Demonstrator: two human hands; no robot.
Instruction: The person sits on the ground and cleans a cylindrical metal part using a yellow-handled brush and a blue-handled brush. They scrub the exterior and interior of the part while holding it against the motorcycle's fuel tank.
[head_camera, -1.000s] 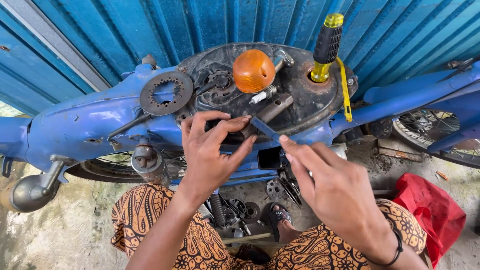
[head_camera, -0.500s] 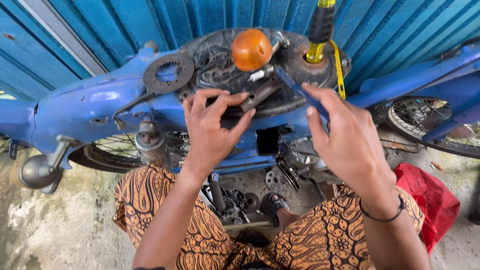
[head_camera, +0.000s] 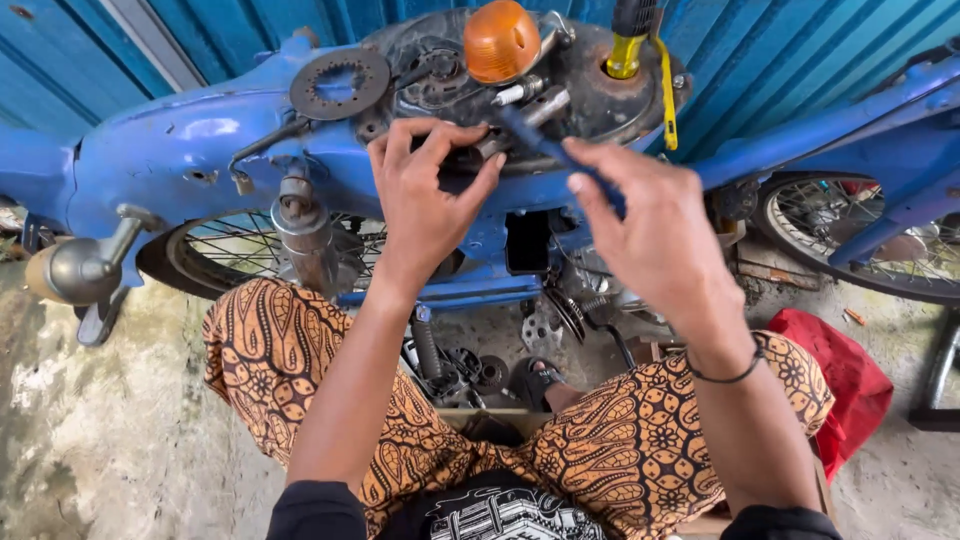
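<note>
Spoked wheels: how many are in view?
2. One wheel sits under the blue frame at left, behind the left forearm; the other wheel is at the right edge, cut off. Others may be hidden.

Two hands: left hand, right hand; one orange lens; one toothed disc; two spoked wheels

L arm: bare forearm, rises from lower centre, angled up & slightly right.
L hand: back to cam, fingers curled fwd, thumb out to the right, tips bunched in a loose pinch.
R arm: bare forearm, comes in from lower right, leans up-left; thin dark band at wrist.
R hand: back to cam, fingers closed round a slim blue tool shaft, index stretched along it.
Hands: near each other, not touching.
</note>
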